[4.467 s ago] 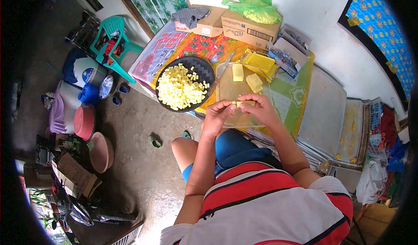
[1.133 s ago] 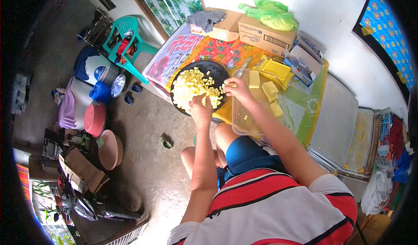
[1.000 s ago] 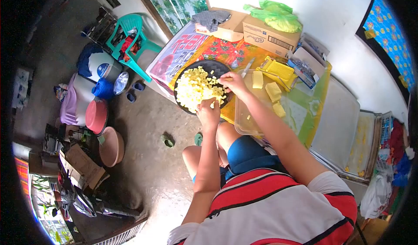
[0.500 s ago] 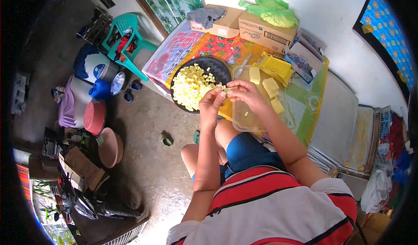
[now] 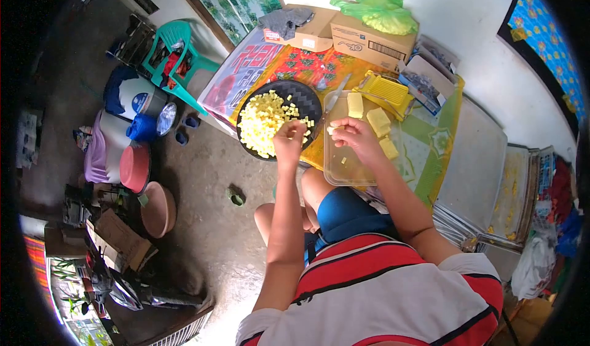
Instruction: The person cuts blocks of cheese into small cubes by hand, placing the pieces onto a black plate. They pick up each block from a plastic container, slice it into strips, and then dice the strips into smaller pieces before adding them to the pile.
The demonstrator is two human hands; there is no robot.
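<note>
My left hand point(image 5: 291, 142) is over the right part of a round black tray point(image 5: 301, 93), its fingers pinched together; what they hold, if anything, is hidden. Small yellow cubes point(image 5: 261, 125) are heaped in the tray, and a few lie loose near my fingertips. Between the fingers of my right hand point(image 5: 357, 139) is a small yellow piece point(image 5: 332, 129). That hand hangs above a clear plastic container point(image 5: 350, 173). Inside the container are larger yellow blocks point(image 5: 379, 122) and one small bit. A knife point(image 5: 340, 93) rests at the container's far left corner.
Behind the container stand a yellow plastic slicer-like rack point(image 5: 384, 93) and an open carton point(image 5: 424, 83). Cardboard boxes point(image 5: 372, 43) line the wall, topped by a green plastic bag point(image 5: 378, 11) and a grey cloth point(image 5: 286, 21). A green chair point(image 5: 184, 60) is at the left.
My hands have moved apart. The left has gone slightly left over the tray, while the right stays above the container with a yellow piece. The whole view has shifted slightly.
</note>
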